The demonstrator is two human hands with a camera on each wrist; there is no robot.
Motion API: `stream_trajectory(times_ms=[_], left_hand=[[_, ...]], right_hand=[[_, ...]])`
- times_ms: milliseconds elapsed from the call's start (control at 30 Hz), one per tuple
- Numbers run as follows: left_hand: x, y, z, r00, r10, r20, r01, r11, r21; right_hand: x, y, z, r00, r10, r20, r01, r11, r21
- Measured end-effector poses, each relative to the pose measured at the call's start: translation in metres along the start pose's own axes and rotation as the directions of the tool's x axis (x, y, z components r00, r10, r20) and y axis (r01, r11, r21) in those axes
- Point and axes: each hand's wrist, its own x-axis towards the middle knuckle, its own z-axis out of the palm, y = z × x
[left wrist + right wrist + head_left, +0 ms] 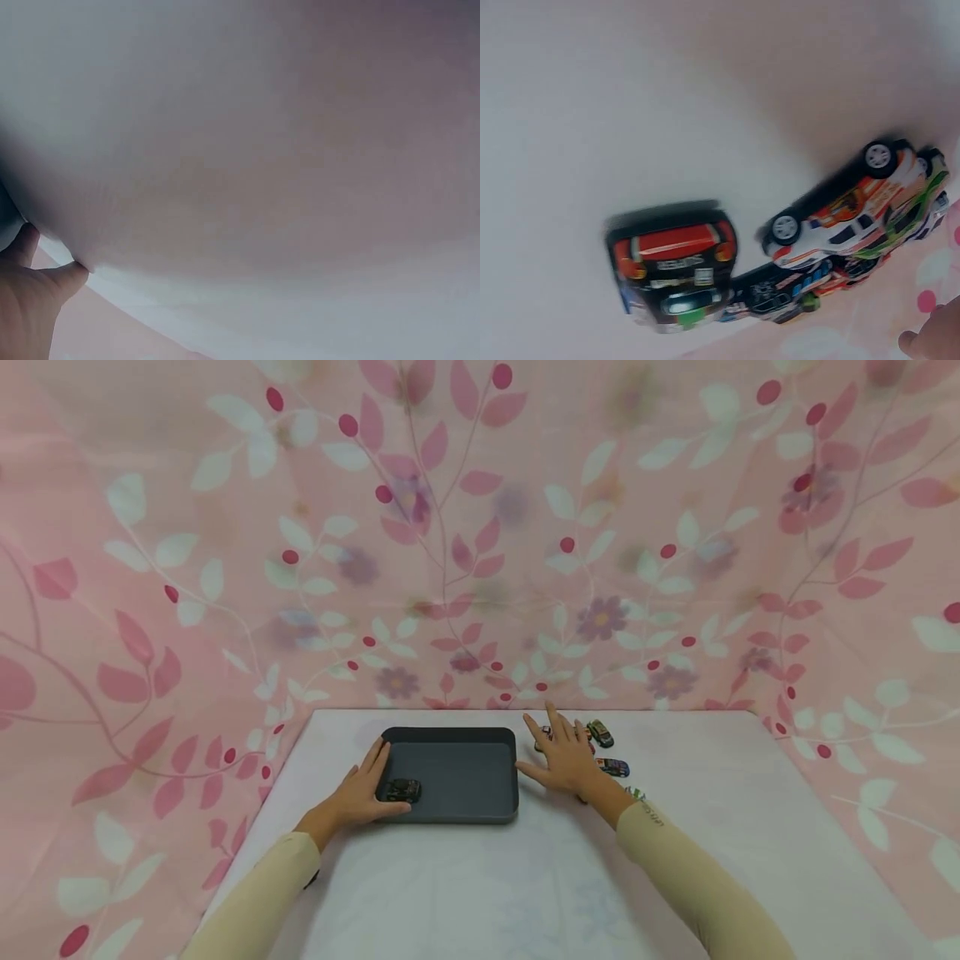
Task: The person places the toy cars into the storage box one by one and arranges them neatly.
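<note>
A dark grey rectangular tray (457, 781) lies on the white-covered table, with one black toy car (403, 790) inside near its left wall. My left hand (362, 795) rests along the tray's left rim, thumb stretched over the near left corner. Right of the tray, my right hand (562, 760) spreads its fingers over a group of small toy cars, partly hiding them. A green toy car (600, 733) and a blue one (613, 767) show beside it. The right wrist view shows a black-and-red car (675, 266) and a white-and-orange car (847, 210) up close.
Another small colourful toy car (635, 794) sits close by the right wrist. Behind the white tabletop (465, 893) hangs a pink floral cloth (480, 568), which also runs along both sides.
</note>
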Motion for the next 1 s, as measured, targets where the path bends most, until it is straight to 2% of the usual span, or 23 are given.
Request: stream_trajectory(times_ms=[167,400,633,800,1000], left_hand=[[0.001,-0.001,-0.003,1.0,0.011,0.001,-0.011,1.0,0.004],[0.002,-0.002,-0.002,1.0,0.007,0.011,-0.007,1.0,0.008],[0.003,0.0,0.0,1.0,0.016,-0.01,-0.016,1.0,0.02],[0.003,-0.002,0.002,0.999,0.031,-0.018,-0.031,0.999,0.029],[0.001,-0.003,-0.001,1.0,0.022,-0.008,-0.021,0.998,0.052]], right_hand=[[-0.003,0.013,-0.001,1.0,0.024,-0.005,-0.023,1.0,0.02],[-0.003,0.037,-0.005,0.995,0.097,0.022,-0.096,0.995,-0.041],[-0.01,0.07,-0.008,0.989,0.145,0.014,-0.143,0.987,-0.079],[-0.016,0.085,-0.009,0.981,0.186,0.047,-0.184,0.982,-0.052],[-0.015,0.097,-0.011,0.983,0.178,0.047,-0.177,0.984,-0.029]])
